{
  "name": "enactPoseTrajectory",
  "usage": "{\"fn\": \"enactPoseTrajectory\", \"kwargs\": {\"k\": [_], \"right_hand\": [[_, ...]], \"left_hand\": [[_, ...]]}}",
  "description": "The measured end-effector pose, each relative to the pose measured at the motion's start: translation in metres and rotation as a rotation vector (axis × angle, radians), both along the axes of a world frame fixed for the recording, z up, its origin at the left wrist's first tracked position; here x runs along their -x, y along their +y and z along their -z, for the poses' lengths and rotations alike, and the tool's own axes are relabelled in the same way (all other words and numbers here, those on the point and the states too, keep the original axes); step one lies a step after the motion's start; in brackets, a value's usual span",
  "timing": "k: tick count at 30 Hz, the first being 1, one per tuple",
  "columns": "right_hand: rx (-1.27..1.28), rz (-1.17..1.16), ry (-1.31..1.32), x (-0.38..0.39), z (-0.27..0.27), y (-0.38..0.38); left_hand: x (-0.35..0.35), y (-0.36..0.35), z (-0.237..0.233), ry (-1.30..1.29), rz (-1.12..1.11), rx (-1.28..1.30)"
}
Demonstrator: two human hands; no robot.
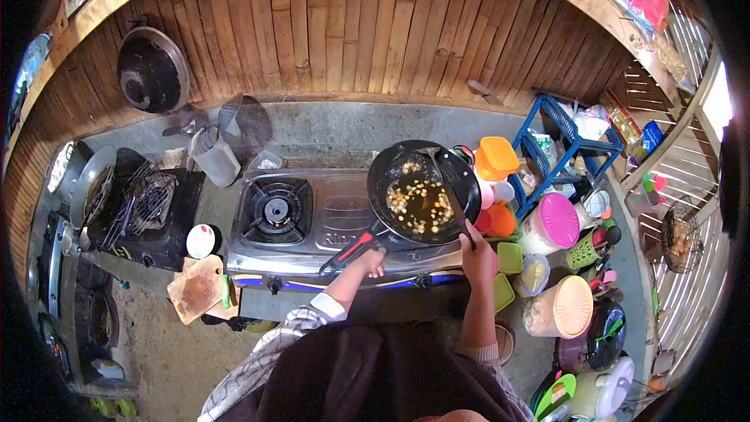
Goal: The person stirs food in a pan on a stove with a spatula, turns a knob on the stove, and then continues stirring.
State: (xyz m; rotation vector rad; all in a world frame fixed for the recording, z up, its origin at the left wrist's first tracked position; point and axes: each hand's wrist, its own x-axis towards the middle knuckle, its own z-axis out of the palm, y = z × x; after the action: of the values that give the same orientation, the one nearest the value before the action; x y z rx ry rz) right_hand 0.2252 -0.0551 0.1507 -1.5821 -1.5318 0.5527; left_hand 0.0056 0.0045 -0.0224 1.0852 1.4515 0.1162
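Note:
A dark wok (380, 164) sits on the right burner of the steel gas stove, with small pale pieces of food (422, 202) lying in brownish oil. My right hand (478, 254) is closed around the black handle of a spatula (451, 197), which reaches over the wok's right side to its far inner wall. Close to the wok's black-and-red handle (349, 253), my left hand (373, 262) hovers at the stove's front with fingers loosely apart, not wrapped around the handle. The stove's left burner (276, 209) has nothing on it.
Left of the stove are a cutting board (195, 289) with a green-handled knife (226, 291), a white bowl (201, 241) and a utensil holder (216, 158). Plastic containers, including a pink-lidded tub (558, 221), crowd the right beside a blue rack (564, 119). A pan (152, 70) hangs on the wall.

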Motion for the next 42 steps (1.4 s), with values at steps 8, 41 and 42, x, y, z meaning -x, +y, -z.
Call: {"fn": "enactPoseTrajectory", "kwargs": {"k": [8,41,42], "right_hand": [[-0.152,0.002,-0.098,-0.028,0.023,-0.004],[0.218,-0.02,-0.257,-0.106,-0.096,-0.12],[0.17,-0.037,-0.261,-0.108,-0.093,-0.119]], "left_hand": [[0.004,-0.001,-0.007,0.018,0.008,-0.048],[0.003,-0.016,-0.036,0.044,-0.04,-0.132],[0.003,-0.015,-0.035,0.052,-0.035,-0.127]]}}
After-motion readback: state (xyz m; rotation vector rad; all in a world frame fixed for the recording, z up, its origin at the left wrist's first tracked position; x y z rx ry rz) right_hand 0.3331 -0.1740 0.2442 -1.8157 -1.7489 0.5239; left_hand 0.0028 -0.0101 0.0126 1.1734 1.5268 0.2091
